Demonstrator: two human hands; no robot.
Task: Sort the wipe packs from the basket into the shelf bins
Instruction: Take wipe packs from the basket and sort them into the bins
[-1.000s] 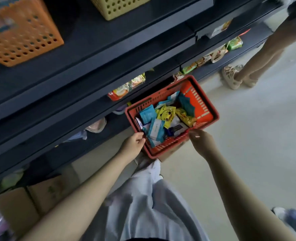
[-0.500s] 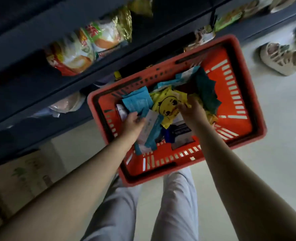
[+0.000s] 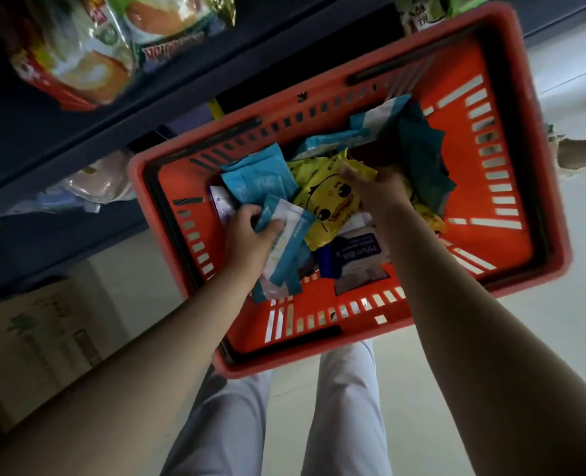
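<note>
Wipe packs point(image 3: 319, 214): heaped loose in the middle of the basket.
Handling: probably light, soft and slick; best gripped across the flat body.
Left hand point(image 3: 250, 238): curled round a blue-and-white pack point(image 3: 286, 245).
Right hand point(image 3: 377, 190): fingers hooked over the yellow pack point(image 3: 326, 201).
Basket point(image 3: 542, 166): red, just before the shelf point(image 3: 181, 94).
</note>
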